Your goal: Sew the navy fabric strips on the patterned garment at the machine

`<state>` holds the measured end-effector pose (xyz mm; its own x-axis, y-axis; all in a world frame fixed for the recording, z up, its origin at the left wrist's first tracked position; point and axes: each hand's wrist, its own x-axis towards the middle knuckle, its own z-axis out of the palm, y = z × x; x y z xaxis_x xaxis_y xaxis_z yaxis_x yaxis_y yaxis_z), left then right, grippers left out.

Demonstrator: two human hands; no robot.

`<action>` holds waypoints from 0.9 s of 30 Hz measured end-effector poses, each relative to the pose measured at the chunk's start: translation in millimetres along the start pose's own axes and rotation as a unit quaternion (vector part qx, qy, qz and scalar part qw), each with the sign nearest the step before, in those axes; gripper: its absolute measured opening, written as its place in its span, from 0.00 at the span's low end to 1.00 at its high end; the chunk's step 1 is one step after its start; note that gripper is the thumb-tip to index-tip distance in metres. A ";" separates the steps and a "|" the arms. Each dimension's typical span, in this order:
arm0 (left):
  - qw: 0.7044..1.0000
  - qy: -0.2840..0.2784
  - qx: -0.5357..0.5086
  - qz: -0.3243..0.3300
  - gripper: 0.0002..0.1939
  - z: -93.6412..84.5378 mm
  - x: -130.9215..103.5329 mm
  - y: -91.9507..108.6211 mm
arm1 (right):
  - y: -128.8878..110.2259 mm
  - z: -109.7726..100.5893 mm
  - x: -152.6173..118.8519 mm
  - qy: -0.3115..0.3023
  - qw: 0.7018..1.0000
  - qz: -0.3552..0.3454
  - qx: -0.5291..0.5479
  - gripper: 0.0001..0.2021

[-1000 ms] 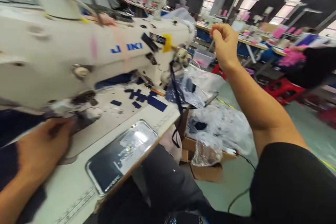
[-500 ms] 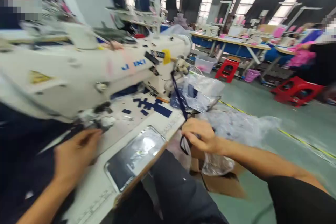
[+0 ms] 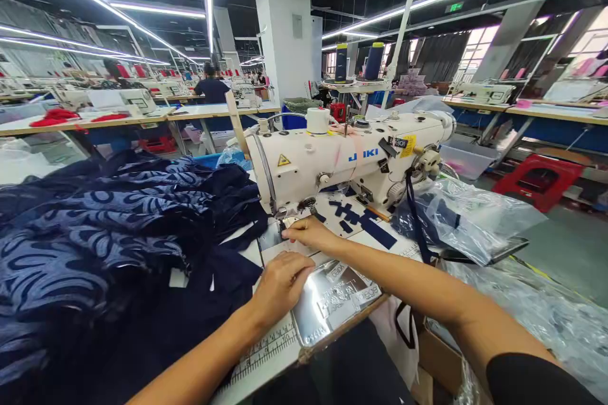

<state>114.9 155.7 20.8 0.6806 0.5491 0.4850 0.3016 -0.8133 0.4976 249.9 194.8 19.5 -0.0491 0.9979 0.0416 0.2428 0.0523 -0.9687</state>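
A white sewing machine [image 3: 304,158] with blue lettering stands ahead on its table. My right hand [image 3: 311,232] reaches across to the needle area under the machine's head, finger and thumb pinched. What they hold, if anything, is too small to make out. Just in front, my left hand [image 3: 280,281] is curled near the shiny metal plate [image 3: 316,307], with its fingers bent together over the table; whatever is under them is hidden. Dark navy patterned fabric [image 3: 118,234] is heaped left of the needle. Small navy cloth pieces [image 3: 349,215] lie on the machine bed beyond my right hand.
A dark strap [image 3: 417,215] hangs at the machine's right end, beside clear plastic bags [image 3: 470,209]. A cardboard box [image 3: 439,354] stands below the table edge. A red stool [image 3: 539,180] is on the floor at right. Thread cones [image 3: 374,62] stand behind the machine.
My right hand has left the dark strap at the right and come to the needle area. My left hand is now nearer the table's front. The view has swung left.
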 end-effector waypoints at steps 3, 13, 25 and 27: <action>0.999 -0.019 0.009 0.044 0.13 -0.1 -0.4 -0.8 | 1.2 10.2 7.5 0.008 1.000 -0.005 0.010 0.11; 0.976 0.123 -0.132 -0.124 0.12 -19.0 17.6 -7.3 | -2.2 -28.2 -24.8 0.009 0.977 -0.198 -0.080 0.06; 0.806 -0.078 -0.535 -0.242 0.27 -9.8 4.4 -9.6 | 13.7 -9.9 -55.8 0.018 0.963 -0.249 -0.102 0.17; 0.788 -0.078 -0.561 -0.242 0.22 -0.3 1.4 -21.0 | 25.5 -13.0 -49.2 0.002 0.966 -0.222 -0.135 0.17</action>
<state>109.3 173.7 11.3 0.7679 0.6406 -0.0067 -0.1701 0.2141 0.9619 271.1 147.5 -4.0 -0.2032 0.8748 0.4397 0.4433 0.4826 -0.7554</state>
